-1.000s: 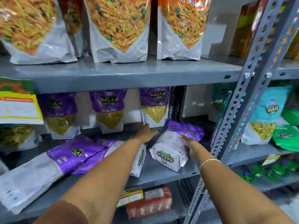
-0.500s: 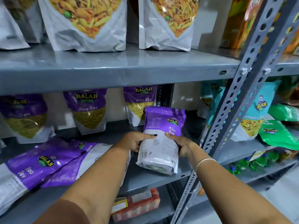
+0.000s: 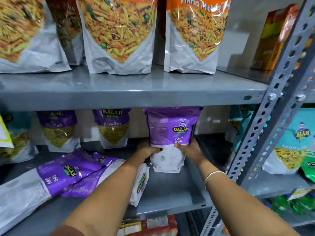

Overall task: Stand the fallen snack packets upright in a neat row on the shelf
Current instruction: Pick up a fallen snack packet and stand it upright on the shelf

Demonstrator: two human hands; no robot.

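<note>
A purple-and-white Aloo Sev packet [image 3: 170, 133] stands upright at the right end of the middle shelf [image 3: 170, 196], its back facing me. My left hand [image 3: 146, 151] grips its left side and my right hand [image 3: 189, 150] grips its right side. Two more purple packets [image 3: 71, 172] lie flat and overlapping on the shelf's left part. A third fallen packet [image 3: 140, 184] lies on its edge under my left forearm, partly hidden. Behind, upright purple packets [image 3: 113, 128] stand along the back of the shelf.
The upper shelf [image 3: 136, 89] carries large orange mix pouches [image 3: 119, 34] directly above. A perforated grey upright post [image 3: 265, 130] rises just right of my right arm. Teal and green packets [image 3: 293, 142] fill the neighbouring rack. Red boxes [image 3: 153, 227] sit on the shelf below.
Both hands lifted the rightmost fallen packet from lying flat, turned it upright and moved it further back on the shelf. The camera also shifted closer.
</note>
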